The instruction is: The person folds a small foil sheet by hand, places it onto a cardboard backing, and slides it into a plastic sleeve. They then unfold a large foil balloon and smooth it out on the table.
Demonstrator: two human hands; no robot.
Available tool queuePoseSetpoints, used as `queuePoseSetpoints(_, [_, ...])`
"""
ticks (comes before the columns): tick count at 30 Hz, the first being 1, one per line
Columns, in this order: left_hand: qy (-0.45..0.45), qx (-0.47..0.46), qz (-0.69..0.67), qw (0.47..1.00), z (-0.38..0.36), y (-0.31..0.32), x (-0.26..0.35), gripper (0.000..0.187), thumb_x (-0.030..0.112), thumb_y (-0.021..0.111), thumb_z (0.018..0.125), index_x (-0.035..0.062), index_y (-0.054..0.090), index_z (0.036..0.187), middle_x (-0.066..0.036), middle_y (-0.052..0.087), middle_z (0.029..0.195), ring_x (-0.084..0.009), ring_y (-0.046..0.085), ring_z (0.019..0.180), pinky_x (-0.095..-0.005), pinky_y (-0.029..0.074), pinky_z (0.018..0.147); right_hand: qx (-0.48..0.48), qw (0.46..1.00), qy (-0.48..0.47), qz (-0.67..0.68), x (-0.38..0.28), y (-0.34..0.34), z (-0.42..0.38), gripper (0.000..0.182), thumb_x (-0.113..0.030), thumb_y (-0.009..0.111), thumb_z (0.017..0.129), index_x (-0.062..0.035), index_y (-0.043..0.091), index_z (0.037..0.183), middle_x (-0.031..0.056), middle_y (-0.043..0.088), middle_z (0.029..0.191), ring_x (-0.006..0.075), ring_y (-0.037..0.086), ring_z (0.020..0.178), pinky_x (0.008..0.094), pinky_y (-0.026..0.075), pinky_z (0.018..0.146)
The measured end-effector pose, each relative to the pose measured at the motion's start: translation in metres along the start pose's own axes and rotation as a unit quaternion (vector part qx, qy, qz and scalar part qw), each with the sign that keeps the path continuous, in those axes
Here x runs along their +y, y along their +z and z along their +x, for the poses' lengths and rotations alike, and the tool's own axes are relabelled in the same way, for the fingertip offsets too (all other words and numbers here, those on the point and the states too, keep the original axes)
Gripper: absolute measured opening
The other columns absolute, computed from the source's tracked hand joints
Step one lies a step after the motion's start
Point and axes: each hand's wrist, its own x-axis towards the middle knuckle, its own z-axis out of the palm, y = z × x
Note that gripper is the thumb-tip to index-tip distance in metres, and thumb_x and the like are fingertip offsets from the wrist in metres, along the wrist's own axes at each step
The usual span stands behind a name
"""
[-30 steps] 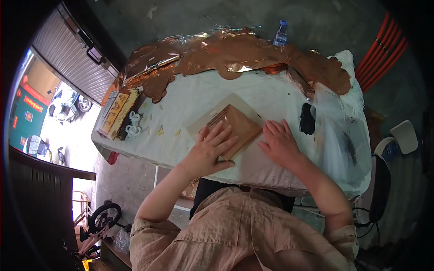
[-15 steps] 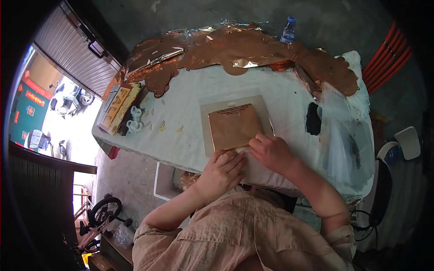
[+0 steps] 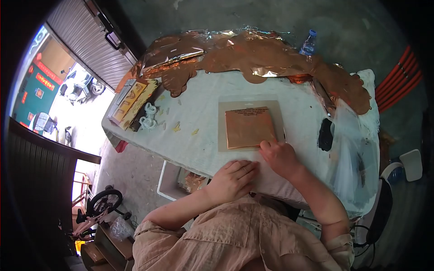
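Observation:
A clear plastic bag with printed text lies flat near the middle of the table, holding a square of folded copper-coloured foil. My right hand is pinched on the bag's lower edge near its right corner. Just below the bag, my left hand rests at the table's front edge, fingers together but stretched out, with nothing seen in it.
Copper foil sheets spread along the far edge, with a bottle behind. Cards, white rings and yellow scraps lie left. A black item and clear bags lie right.
My left hand has come away from the foil and bag edge, down toward me. My right hand stays at the bag's lower edge. The whole view has shifted somewhat.

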Motion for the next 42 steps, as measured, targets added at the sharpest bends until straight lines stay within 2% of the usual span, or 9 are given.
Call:
queuePoseSetpoints(4, [-0.010, -0.024, -0.041, 0.999, 0.003, -0.004, -0.005, 0.046, 0.022, 0.068, 0.074, 0.0000, 0.060, 0.114, -0.013, 0.058, 0.123, -0.0281, 0.052, 0.114, -0.0400, 0.043, 0.097, 0.026, 0.999, -0.017, 0.021, 0.004, 0.000, -0.002, 0.018, -0.019, 0.065, 0.084, -0.0093, 0.049, 0.082, 0.0095, 0.059, 0.067, 0.0292, 0.064, 0.059, 0.0391, 0.051, 0.051])
queuePoseSetpoints(9, [-0.056, -0.015, 0.059, 0.997, 0.016, -0.003, 0.001, 0.050, 0.026, 0.067, 0.077, -0.0009, 0.059, 0.118, -0.013, 0.058, 0.124, -0.0275, 0.049, 0.118, -0.0411, 0.038, 0.101, 0.025, 0.999, -0.013, 0.025, 0.004, 0.002, -0.003, 0.019, -0.019, 0.065, 0.084, -0.0089, 0.050, 0.084, 0.0098, 0.059, 0.067, 0.0294, 0.064, 0.060, 0.0394, 0.051, 0.051])
queuePoseSetpoints(12, [-0.043, -0.024, 0.085, 0.995, 0.016, -0.004, 0.000, 0.050, 0.028, 0.066, 0.078, -0.0011, 0.059, 0.118, -0.013, 0.057, 0.124, -0.0278, 0.050, 0.117, -0.0404, 0.039, 0.100, 0.020, 1.000, -0.010, 0.014, 0.003, 0.001, -0.001, 0.018, -0.019, 0.065, 0.084, -0.0086, 0.050, 0.083, 0.0104, 0.059, 0.067, 0.0296, 0.064, 0.060, 0.0397, 0.051, 0.051])
queuePoseSetpoints(23, [-0.036, -0.034, 0.053, 0.997, 0.019, -0.007, -0.004, 0.049, 0.029, 0.068, 0.075, -0.0004, 0.060, 0.114, -0.014, 0.058, 0.122, -0.0278, 0.051, 0.113, -0.0383, 0.041, 0.096, 0.010, 1.000, 0.004, -0.023, 0.002, 0.002, 0.004, 0.016, -0.015, 0.063, 0.084, -0.0079, 0.049, 0.082, 0.0119, 0.060, 0.066, 0.0294, 0.065, 0.059, 0.0393, 0.052, 0.050])
queuePoseSetpoints(27, [-0.044, -0.040, 0.027, 0.998, 0.018, -0.006, -0.004, 0.048, 0.028, 0.069, 0.075, 0.0018, 0.061, 0.114, -0.013, 0.058, 0.122, -0.0289, 0.053, 0.110, -0.0395, 0.042, 0.096, 0.023, 0.999, -0.028, -0.026, 0.004, 0.005, 0.002, 0.015, -0.016, 0.061, 0.086, -0.0083, 0.049, 0.081, 0.0112, 0.060, 0.066, 0.0285, 0.064, 0.058, 0.0387, 0.052, 0.050])
queuePoseSetpoints(36, [-0.062, -0.031, 0.049, 0.996, 0.017, 0.003, 0.010, 0.050, 0.030, 0.069, 0.075, 0.0016, 0.060, 0.115, -0.011, 0.053, 0.124, -0.0284, 0.048, 0.113, -0.0402, 0.039, 0.097, 0.022, 0.999, -0.031, -0.011, -0.003, 0.002, -0.001, 0.013, -0.012, 0.062, 0.078, -0.0097, 0.050, 0.079, 0.0092, 0.060, 0.066, 0.0268, 0.065, 0.059, 0.0369, 0.051, 0.049])
queuePoseSetpoints(39, [-0.061, -0.056, 0.032, 0.996, 0.017, 0.001, 0.007, 0.052, 0.031, 0.068, 0.075, 0.0014, 0.059, 0.117, -0.011, 0.053, 0.126, -0.0285, 0.047, 0.114, -0.0399, 0.038, 0.098, 0.013, 0.999, -0.030, -0.043, -0.008, 0.002, 0.003, 0.012, -0.010, 0.061, 0.077, -0.0094, 0.049, 0.079, 0.0096, 0.061, 0.066, 0.0258, 0.065, 0.058, 0.0355, 0.052, 0.049])
queuePoseSetpoints(41, [-0.058, -0.056, 0.032, 0.996, 0.015, 0.001, 0.006, 0.053, 0.031, 0.068, 0.075, 0.0016, 0.059, 0.118, -0.011, 0.053, 0.126, -0.0286, 0.047, 0.115, -0.0399, 0.038, 0.099, 0.006, 0.996, -0.024, -0.086, -0.009, 0.005, 0.005, 0.009, -0.012, 0.060, 0.078, -0.0106, 0.051, 0.079, 0.0060, 0.061, 0.067, 0.0195, 0.066, 0.060, 0.0303, 0.052, 0.049])
queuePoseSetpoints(42, [-0.051, -0.055, 0.034, 0.997, 0.015, 0.001, 0.004, 0.054, 0.031, 0.068, 0.075, 0.0017, 0.059, 0.118, -0.011, 0.053, 0.127, -0.0286, 0.047, 0.116, -0.0399, 0.038, 0.099, 0.007, 0.996, -0.027, -0.087, -0.009, 0.004, 0.007, 0.009, -0.012, 0.060, 0.078, -0.0106, 0.051, 0.079, 0.0060, 0.061, 0.067, 0.0195, 0.066, 0.060, 0.0303, 0.052, 0.049])
